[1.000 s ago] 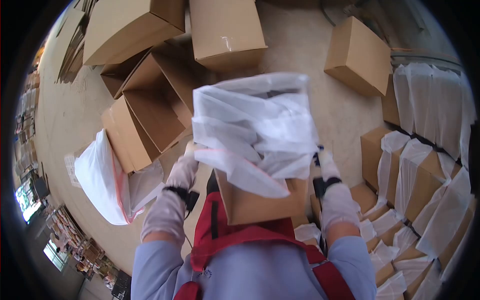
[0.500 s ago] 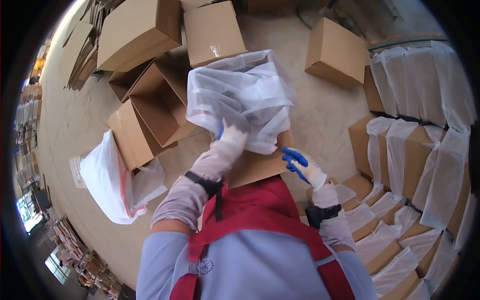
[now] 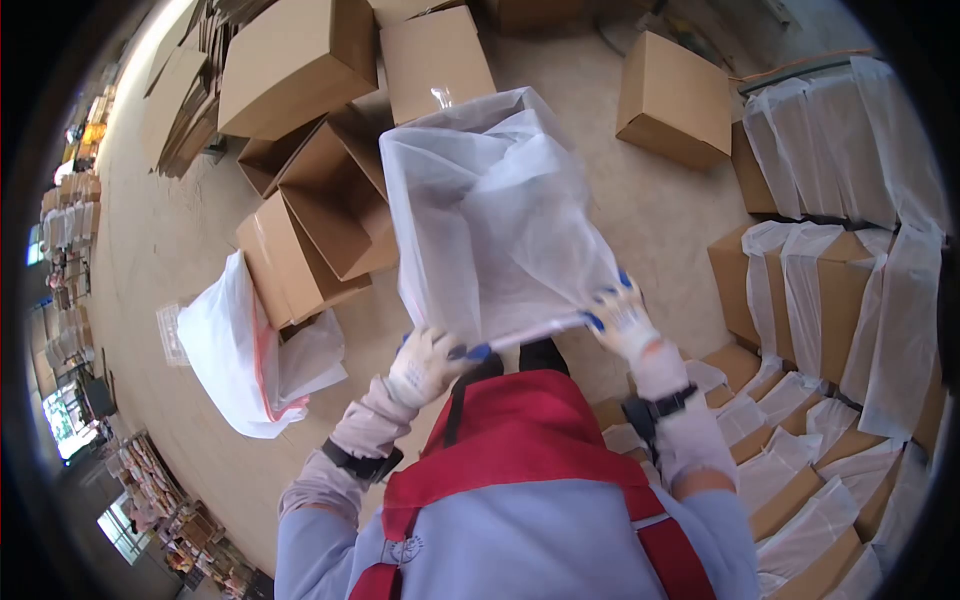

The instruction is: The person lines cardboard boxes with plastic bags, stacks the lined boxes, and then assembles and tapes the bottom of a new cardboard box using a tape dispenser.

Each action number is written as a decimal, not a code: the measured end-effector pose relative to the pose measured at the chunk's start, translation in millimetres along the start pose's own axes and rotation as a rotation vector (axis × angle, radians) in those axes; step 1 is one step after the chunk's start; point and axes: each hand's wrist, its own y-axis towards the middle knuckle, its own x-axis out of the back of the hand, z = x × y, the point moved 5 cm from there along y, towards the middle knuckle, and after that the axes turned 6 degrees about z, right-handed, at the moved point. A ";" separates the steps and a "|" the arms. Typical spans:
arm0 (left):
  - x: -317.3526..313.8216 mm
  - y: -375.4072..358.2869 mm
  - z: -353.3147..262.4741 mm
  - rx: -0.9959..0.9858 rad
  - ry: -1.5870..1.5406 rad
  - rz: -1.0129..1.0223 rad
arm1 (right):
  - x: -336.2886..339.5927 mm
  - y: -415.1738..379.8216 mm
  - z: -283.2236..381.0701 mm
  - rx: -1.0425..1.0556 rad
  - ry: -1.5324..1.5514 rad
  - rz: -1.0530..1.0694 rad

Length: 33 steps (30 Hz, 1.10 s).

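Observation:
A translucent white plastic liner bag [image 3: 500,240] lines an open cardboard box and is folded over its rim, covering most of the cardboard. At the box's near left corner my left hand [image 3: 428,365], in a white glove with blue fingertips, is closed on the liner's edge. My right hand [image 3: 622,320], gloved the same way, grips that edge at the near right corner. Between the two hands the liner's near edge runs nearly straight. Some of the fingers are hidden behind the plastic.
Open cardboard boxes [image 3: 340,190] stand to the left, beside a bundle of white liners [image 3: 235,345]. A closed box [image 3: 435,65] sits just beyond. Lined boxes [image 3: 800,310] are stacked along the right. Another box [image 3: 675,100] stands at the far right, and flattened cardboard [image 3: 180,100] at the far left.
Both hands have moved to the near corners, my left toward me and my right onto the liner. The liner now opens wider and covers the near cardboard side that showed before.

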 end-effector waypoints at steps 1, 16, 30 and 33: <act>-17.3 -15.3 -3.3 0.048 0.012 0.061 | -26.3 -23.1 5.3 -0.037 0.036 -0.047; -127.6 -127.0 163.5 1.100 -1.079 -0.362 | -170.1 -77.6 -97.4 -0.423 1.839 -0.541; -119.1 40.3 178.1 1.705 -0.908 -0.629 | -99.8 234.8 -510.0 -0.757 0.725 -0.037; -114.3 44.0 175.9 1.867 -0.786 -0.542 | -48.1 275.7 -619.5 -0.901 0.613 -0.239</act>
